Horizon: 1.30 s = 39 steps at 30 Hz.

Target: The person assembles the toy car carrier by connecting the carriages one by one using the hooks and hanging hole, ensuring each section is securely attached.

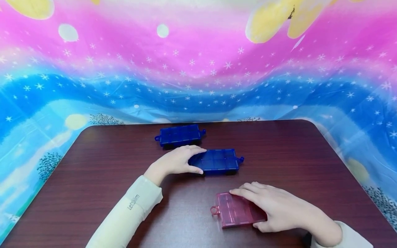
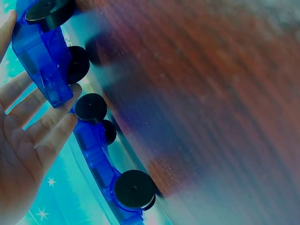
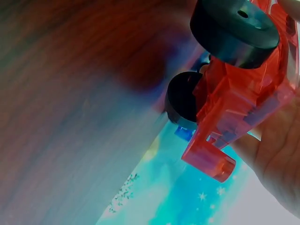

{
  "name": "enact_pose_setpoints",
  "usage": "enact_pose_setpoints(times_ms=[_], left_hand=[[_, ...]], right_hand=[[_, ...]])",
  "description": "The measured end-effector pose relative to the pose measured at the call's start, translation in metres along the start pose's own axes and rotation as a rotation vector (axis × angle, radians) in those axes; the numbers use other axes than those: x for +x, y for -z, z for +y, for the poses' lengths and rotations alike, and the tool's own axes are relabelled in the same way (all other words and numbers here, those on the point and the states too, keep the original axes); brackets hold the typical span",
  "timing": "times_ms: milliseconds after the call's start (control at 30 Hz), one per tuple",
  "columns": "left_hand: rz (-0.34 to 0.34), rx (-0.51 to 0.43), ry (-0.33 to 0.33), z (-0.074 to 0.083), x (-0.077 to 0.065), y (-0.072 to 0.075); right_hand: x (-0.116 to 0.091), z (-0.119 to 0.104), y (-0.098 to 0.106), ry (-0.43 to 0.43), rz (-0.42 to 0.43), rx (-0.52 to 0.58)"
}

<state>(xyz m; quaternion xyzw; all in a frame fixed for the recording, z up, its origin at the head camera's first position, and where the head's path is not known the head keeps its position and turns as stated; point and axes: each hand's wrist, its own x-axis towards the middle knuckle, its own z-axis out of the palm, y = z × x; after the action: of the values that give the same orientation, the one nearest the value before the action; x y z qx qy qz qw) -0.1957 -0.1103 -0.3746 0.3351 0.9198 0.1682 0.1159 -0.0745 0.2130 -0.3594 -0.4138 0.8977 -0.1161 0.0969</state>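
Near the middle of the table my left hand [image 1: 176, 160] holds the left end of a translucent blue toy train car [image 1: 217, 161], thumb on the near side and fingers on the far side. In the left wrist view the blue car [image 2: 44, 61] shows black wheels underneath. Closer to me, my right hand [image 1: 279, 208] grips the right end of a translucent red toy train car [image 1: 232, 210], its ring pointing left. Black wheels and a peg-like end of the red car [image 3: 234, 98] appear in the right wrist view. Both hands hide the car ends they hold.
A second blue toy train car [image 1: 180, 135] stands farther back, just left of the held blue one. The dark brown table [image 1: 102, 172] has rounded far corners. Behind it hangs a pink and blue patterned cloth [image 1: 198, 69].
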Motion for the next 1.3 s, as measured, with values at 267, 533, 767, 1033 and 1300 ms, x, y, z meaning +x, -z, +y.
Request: enact_pose_setpoints(times_ms=[267, 533, 767, 1033, 1300], left_hand=[[-0.004, -0.013, 0.003, 0.002, 0.001, 0.000], [-0.013, -0.017, 0.018, 0.003, 0.000, 0.001], [-0.018, -0.017, 0.024, 0.004, -0.001, 0.002], [-0.013, -0.024, 0.019, 0.003, -0.001, 0.002], [-0.018, -0.032, 0.021, 0.003, -0.001, 0.002]], right_hand=[[-0.008, 0.010, 0.007, -0.037, 0.036, -0.001], [-0.012, 0.020, 0.019, -0.063, 0.085, 0.012], [-0.015, 0.034, 0.030, -0.105, 0.135, 0.057], [-0.015, 0.053, 0.040, -0.176, 0.161, 0.017], [-0.010, 0.074, 0.043, -0.236, 0.157, 0.053]])
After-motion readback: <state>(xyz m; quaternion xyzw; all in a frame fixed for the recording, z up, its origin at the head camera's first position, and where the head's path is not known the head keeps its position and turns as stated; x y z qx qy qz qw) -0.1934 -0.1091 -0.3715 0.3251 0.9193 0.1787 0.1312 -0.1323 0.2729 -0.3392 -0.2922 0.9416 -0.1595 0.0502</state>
